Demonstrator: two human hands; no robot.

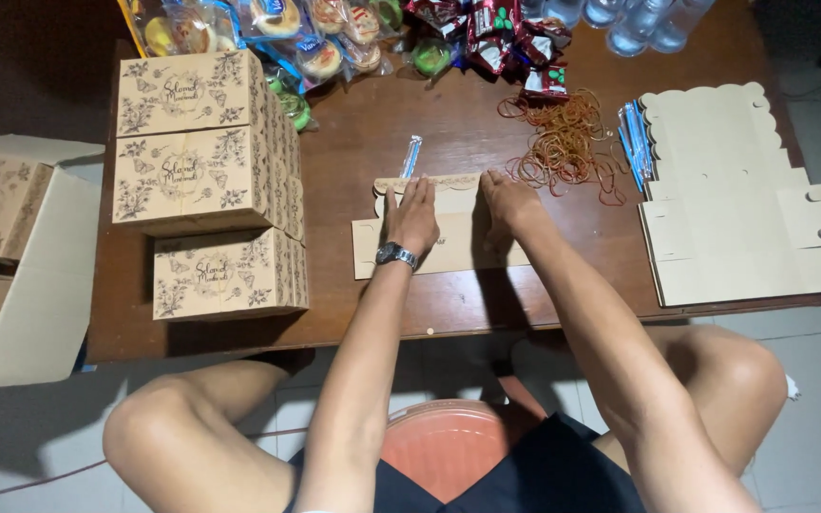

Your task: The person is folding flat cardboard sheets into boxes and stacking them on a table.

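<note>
A flat, unfolded tan cardboard box blank lies on the brown wooden table in front of me. My left hand, with a wristwatch, presses flat on its left half. Pressing on the blank's right half is my right hand, fingers pointing at the far scalloped flap. Neither hand grips anything. A small blue-wrapped packet lies just beyond the blank.
Folded printed tan boxes are stacked at the left. A stack of flat blanks lies at the right, blue packets beside it. Rubber bands are piled behind. Wrapped snacks and water bottles line the far edge. An open carton stands left of the table.
</note>
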